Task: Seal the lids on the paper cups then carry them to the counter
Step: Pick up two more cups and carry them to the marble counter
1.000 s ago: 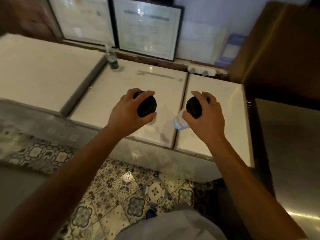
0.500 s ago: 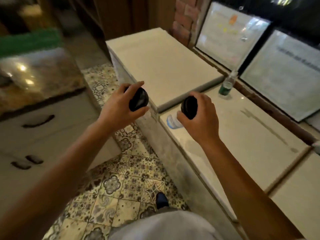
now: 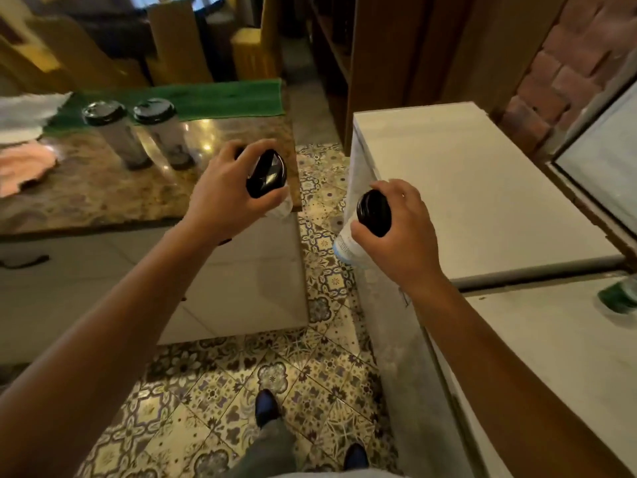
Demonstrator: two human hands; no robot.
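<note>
Carry step, both hands loaded. Left hand [image 3: 224, 198] has its grip wrapped round a paper cup [image 3: 281, 208] w/ black lid [image 3: 265, 174], fingers closed over the lid rim; cup tilted, lid facing camera, body mostly hidden behind palm. Right hand [image 3: 401, 232] same: grip closed on second cup [image 3: 344, 243], its lid [image 3: 374, 213] also turned toward camera, white body w/ blue band poking out lower left of the hand.

Key relation: the brown stone surface [image 3: 103, 188] sits left of centre in frame. Left-hand cup is over/at its near right corner, so the left is nearer; right-hand cup is over the tiled floor [image 3: 320, 263] in the gap, beside the white chest [image 3: 465, 188], and looks to need a move left across frame. Both cups' long axes lean away from camera, would need to come upright before set-down.

Two lidded cups [image 3: 138, 132] already stand upright on the surface, upper left, by the green mat [image 3: 220, 98].

Hard to tell: whether held lids are fully snapped, rims covered by fingers. Green bottle [image 3: 620, 298] cut off at right edge. Cloths at far left blurred.
</note>
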